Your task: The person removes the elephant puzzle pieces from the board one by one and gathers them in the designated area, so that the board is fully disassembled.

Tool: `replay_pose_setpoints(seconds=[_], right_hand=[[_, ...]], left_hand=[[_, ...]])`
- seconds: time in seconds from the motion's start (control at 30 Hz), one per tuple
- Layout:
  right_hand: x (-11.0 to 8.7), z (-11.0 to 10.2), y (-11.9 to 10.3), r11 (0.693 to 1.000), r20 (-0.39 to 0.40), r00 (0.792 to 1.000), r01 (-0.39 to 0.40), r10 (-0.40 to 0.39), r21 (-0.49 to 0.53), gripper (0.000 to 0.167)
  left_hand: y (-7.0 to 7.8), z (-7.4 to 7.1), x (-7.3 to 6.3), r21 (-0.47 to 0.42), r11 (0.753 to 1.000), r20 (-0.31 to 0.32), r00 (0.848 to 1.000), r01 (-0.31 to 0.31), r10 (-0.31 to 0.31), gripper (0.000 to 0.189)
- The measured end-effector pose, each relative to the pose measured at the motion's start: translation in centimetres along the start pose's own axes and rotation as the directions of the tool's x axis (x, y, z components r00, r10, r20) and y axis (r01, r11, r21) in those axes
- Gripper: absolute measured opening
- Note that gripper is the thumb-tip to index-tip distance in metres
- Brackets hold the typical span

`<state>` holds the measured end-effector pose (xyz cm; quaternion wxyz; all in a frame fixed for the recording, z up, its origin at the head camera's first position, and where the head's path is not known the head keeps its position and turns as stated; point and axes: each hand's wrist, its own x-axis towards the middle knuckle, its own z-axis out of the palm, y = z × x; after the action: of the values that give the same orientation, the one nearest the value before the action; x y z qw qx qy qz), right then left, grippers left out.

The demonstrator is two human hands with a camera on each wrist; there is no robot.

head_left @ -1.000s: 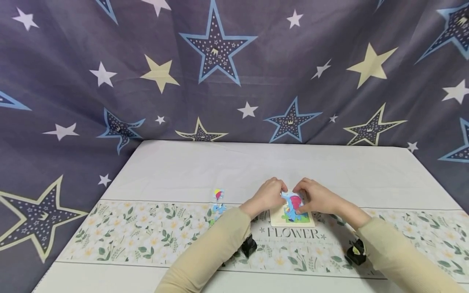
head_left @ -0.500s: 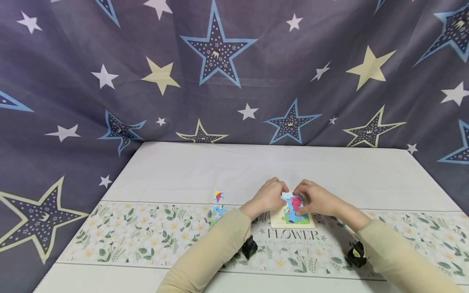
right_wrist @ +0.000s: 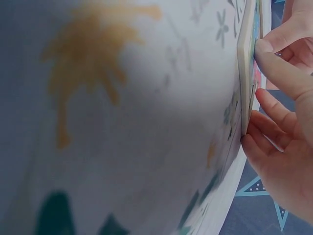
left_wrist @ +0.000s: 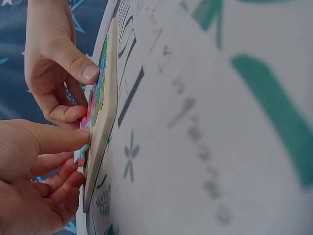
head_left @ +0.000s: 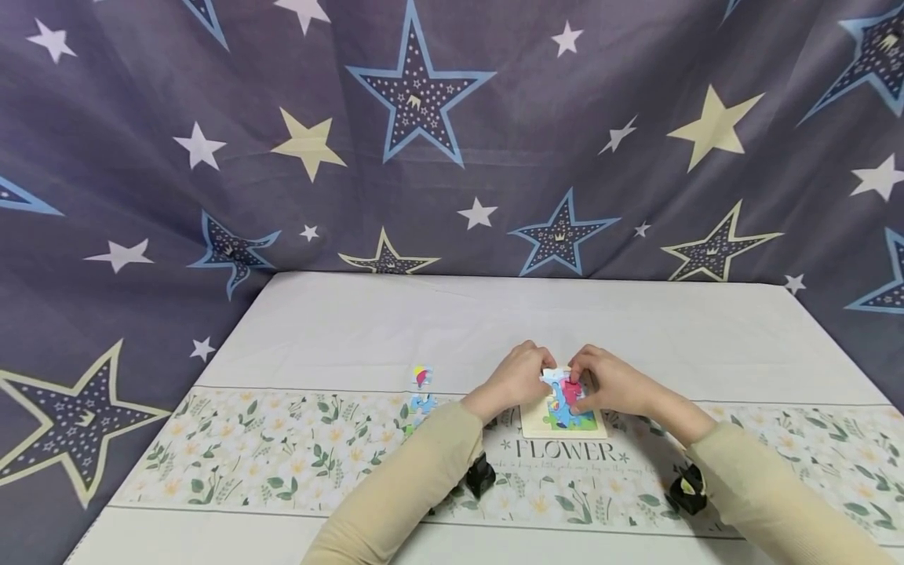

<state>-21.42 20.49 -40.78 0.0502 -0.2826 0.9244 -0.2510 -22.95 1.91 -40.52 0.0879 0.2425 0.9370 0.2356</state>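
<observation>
A wooden jigsaw board with a blue and pink cartoon picture lies in front of me. My left hand is at its upper left; in the left wrist view its thumb and fingers pinch a blue and pink jigsaw piece at the board's face. My right hand arches over the upper right, with thumb and index finger around a pink jigsaw piece. In the right wrist view its thumb touches the picture, while lower fingers reach the board's edge. Both hands partly hide the puzzle.
To the left lie several loose jigsaw pieces, partly behind the left sleeve. A floral cloth band crosses the white table. A dark star-patterned curtain hangs behind the table's far edge.
Both hands stay nearly in place. The pink piece under the right hand has shifted slightly, and the right index finger has moved a little. The loose pieces have not moved.
</observation>
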Motion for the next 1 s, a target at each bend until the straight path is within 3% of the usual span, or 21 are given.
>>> replay_pose_setpoints(seconds=[1.0], right_hand=[[0.17,-0.09,0.60,0.999,0.026,0.999,-0.034,0.034,0.012,0.011]], left_hand=[[-0.02,0.01,-0.21,-0.046,0.999,-0.010,1.000,0.020,-0.021,0.030]])
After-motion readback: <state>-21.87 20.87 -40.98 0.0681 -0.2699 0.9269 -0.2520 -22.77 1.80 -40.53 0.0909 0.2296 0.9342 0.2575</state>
